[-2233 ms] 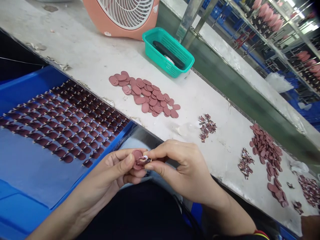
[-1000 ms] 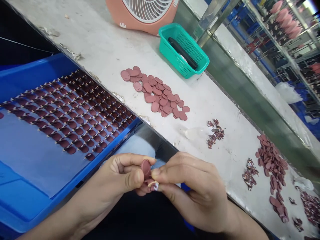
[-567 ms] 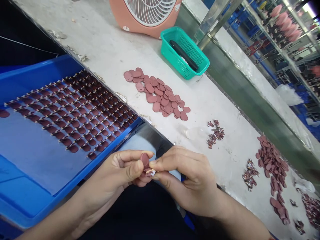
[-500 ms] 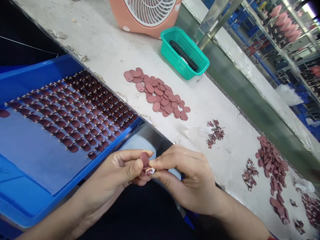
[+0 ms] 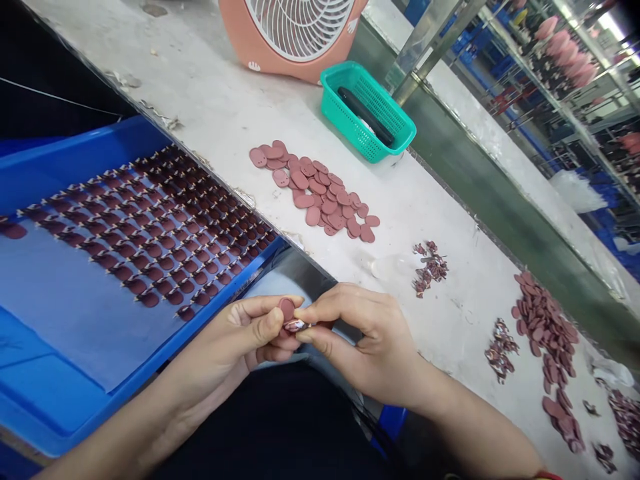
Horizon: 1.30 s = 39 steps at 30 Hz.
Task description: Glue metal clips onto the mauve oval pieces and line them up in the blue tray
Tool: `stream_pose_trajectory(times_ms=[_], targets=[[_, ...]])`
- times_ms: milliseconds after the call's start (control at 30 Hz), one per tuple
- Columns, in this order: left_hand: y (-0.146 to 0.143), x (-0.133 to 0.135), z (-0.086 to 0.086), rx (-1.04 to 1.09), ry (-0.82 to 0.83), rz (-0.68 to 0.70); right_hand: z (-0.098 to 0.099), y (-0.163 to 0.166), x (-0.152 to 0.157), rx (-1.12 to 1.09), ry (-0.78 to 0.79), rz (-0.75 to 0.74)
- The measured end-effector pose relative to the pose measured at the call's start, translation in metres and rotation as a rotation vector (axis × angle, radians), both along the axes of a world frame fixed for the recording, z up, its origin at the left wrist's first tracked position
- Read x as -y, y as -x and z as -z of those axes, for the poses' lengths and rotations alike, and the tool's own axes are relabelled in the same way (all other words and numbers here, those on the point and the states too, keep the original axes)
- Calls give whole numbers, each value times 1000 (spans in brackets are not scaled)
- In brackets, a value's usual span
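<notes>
Between thumb and fingers, my left hand [image 5: 257,330] pinches a dark red oval disc [image 5: 287,308]. My right hand [image 5: 363,337] meets it from the other side, its thumb and forefinger closed on a small white-and-red piece [image 5: 296,325] that touches the disc's lower edge. Fingertips cover part of both parts. To the left, rows of similar discs with small pieces attached lie on a pale sheet [image 5: 75,320] in a blue tray [image 5: 65,413]. A loose spread of flat red discs [image 5: 330,193] lies on the table beyond my hands.
An orange fan [image 5: 240,40] and a green basket [image 5: 367,143] with a black object inside stand at the table's back. Small red-and-white pieces [image 5: 430,267] lie in clusters to the right, near another heap of discs [image 5: 543,320]. A metal post [image 5: 420,50] rises behind the basket.
Both hands have shifted slightly up and left, still together. The small piece has turned and sits closer against the disc's lower edge. The camera view has moved a little.
</notes>
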<state>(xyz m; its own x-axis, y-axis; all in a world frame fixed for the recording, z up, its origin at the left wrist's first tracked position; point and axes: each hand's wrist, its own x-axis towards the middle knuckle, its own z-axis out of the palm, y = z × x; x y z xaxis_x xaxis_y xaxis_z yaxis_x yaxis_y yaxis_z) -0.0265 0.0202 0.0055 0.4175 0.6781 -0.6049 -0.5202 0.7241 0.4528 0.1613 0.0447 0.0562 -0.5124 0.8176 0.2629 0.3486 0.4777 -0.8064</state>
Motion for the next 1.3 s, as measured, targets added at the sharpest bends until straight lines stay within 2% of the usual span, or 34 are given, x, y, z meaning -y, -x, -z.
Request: stream_pose_trajectory(times_ms=[167, 333, 467, 667, 767, 900, 933, 1000, 1133, 1300], targets=[[3, 0, 5, 60, 43, 18, -1, -1, -1, 56, 19, -25], [6, -2, 16, 118, 98, 19, 7, -3, 1, 1, 44, 63], [7, -1, 18, 140, 67, 32, 14, 0, 1, -18, 128, 46], [8, -2, 15, 137, -12, 63, 18, 4, 0, -50, 105, 57], [7, -4, 15, 60, -35, 33, 24, 8, 1, -30, -17, 129], [6, 1, 16, -293, -127, -305, 44, 20, 5, 74, -347, 298], [5, 4, 16, -353, -164, -362, 51, 24, 7, 107, -427, 317], [4, 8, 16, -395, -222, -389, 63, 33, 8, 159, -546, 308], [4, 11, 17, -476, -235, -405, 78, 51, 8, 177, -593, 245], [24, 11, 24, -574, -191, -444, 73, 60, 10, 186, -584, 188]])
